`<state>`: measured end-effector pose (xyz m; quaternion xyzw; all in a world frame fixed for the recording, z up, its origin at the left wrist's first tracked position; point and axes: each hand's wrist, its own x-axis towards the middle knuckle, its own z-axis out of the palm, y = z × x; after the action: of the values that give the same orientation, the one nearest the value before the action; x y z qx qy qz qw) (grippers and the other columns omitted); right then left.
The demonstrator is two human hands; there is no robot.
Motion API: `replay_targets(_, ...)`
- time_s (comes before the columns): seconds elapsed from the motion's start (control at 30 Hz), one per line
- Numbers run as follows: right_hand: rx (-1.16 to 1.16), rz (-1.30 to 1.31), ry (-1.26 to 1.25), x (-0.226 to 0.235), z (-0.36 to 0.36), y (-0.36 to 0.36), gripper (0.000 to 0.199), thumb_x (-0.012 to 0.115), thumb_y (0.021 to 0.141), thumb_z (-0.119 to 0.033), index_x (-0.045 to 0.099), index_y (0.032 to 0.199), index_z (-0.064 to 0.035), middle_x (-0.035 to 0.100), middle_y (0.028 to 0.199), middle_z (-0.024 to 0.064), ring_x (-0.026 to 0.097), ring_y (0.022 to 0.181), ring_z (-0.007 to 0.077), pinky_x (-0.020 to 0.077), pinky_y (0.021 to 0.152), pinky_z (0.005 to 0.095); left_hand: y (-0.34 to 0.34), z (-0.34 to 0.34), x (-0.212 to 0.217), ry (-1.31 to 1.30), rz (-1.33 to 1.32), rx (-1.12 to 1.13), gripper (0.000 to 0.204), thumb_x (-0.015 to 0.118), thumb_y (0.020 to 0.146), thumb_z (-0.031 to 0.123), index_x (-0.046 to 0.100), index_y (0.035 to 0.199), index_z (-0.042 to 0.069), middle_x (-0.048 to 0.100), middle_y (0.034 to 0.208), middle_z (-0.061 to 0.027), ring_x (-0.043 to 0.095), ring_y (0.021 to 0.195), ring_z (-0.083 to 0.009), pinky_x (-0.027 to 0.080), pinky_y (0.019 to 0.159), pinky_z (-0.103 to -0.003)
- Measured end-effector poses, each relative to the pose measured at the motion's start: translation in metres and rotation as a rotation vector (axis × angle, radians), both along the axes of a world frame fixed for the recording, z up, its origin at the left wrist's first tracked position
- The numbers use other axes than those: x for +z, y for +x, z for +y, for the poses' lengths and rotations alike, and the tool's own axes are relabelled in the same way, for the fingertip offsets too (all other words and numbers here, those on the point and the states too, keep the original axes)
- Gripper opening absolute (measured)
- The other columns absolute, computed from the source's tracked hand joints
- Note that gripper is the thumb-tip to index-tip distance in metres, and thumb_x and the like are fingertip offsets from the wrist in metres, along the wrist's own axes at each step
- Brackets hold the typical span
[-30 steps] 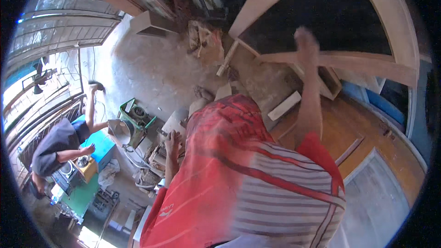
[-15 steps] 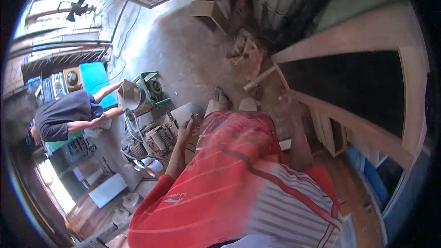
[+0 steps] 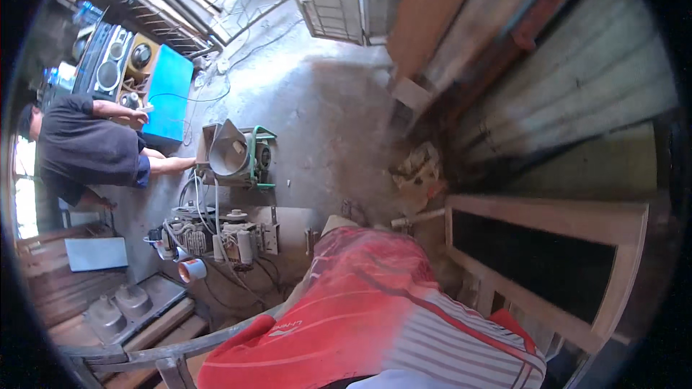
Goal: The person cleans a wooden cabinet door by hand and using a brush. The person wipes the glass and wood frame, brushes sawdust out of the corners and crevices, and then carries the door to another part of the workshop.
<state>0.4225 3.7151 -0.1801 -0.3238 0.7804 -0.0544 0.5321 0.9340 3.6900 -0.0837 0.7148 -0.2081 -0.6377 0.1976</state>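
Observation:
Neither of my hands shows now. My left red sleeve (image 3: 254, 330) ends beside a curved grey rail (image 3: 209, 342), which looks like the arm of a chair or bench. My right sleeve (image 3: 510, 320) lies close to a wood-framed dark panel (image 3: 533, 263), and what is below it is hidden. Left of my lap stands a dusty air compressor (image 3: 223, 238) with hoses and a pale tank (image 3: 294, 222). A white roll with an orange inside (image 3: 192, 271) lies next to it.
A person in dark clothes (image 3: 90, 140) stands at the left by a blue box (image 3: 169, 94) and speakers (image 3: 108, 74). A green-framed machine with a round hood (image 3: 231, 155) is on the floor. Planks (image 3: 436, 11) lean at the back; a crumpled bag (image 3: 418, 173) lies below.
My view has swung, so the room sits differently in the picture. Both hands, seen before at my sides, have dropped out of sight. The other person has turned and bent an arm.

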Motion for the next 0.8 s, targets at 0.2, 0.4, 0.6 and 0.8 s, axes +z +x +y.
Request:
replay_targets(0.2, -0.020, -0.535, -0.408, 0.093, -0.224, 0.153, 0.041, 0.064, 0.102, -0.023, 0.065, 0.135, 0.0016, 0.072, 0.122, 0.0143, 0.067, 0.116, 0.0333, 0.0523, 0.099, 0.0449, 0.051, -0.146, 0.079, -0.085, 0.436, 0.447, 0.081, 0.046, 0.107, 0.065, 0.033, 0.163, 0.009, 0.048, 0.160, -0.0129, 0.048, 0.144, -0.0286, 0.036, 0.119, -0.046)
replay_targets(0.4, 0.389, -0.248, -0.810, 0.345, -0.420, 0.282, 0.059, 0.059, 0.107, -0.044, 0.059, 0.145, 0.0005, 0.067, 0.136, 0.0250, 0.063, 0.129, 0.0356, 0.0441, 0.114, 0.0424, 0.106, -0.171, 0.089, -0.204, 0.278, 0.510, 0.090, 0.047, 0.104, 0.070, 0.030, 0.165, 0.006, 0.053, 0.154, -0.0169, 0.054, 0.138, -0.0286, 0.040, 0.117, -0.046)
replay_targets(0.6, 0.549, -0.270, -0.971, 0.353, -0.473, 0.370, 0.065, 0.064, 0.104, -0.040, 0.050, 0.153, -0.0005, 0.056, 0.151, 0.0260, 0.053, 0.142, 0.0376, 0.0420, 0.116, 0.0450, 0.112, -0.223, 0.098, 0.003, 0.362, 0.140, 0.078, 0.050, 0.108, 0.058, 0.035, 0.162, 0.004, 0.054, 0.155, -0.0201, 0.054, 0.141, -0.0308, 0.045, 0.115, -0.045)
replay_targets(0.8, 1.467, -0.116, -1.176, 0.031, -0.459, 0.218, 0.061, 0.066, 0.101, -0.043, 0.057, 0.144, 0.0003, 0.066, 0.135, 0.0199, 0.062, 0.127, 0.0359, 0.0453, 0.110, 0.0484, 0.182, -0.272, 0.125, -0.113, 0.145, 0.342, 0.079, 0.055, 0.107, 0.057, 0.037, 0.163, 0.005, 0.054, 0.155, -0.0191, 0.053, 0.142, -0.0302, 0.047, 0.113, -0.045)
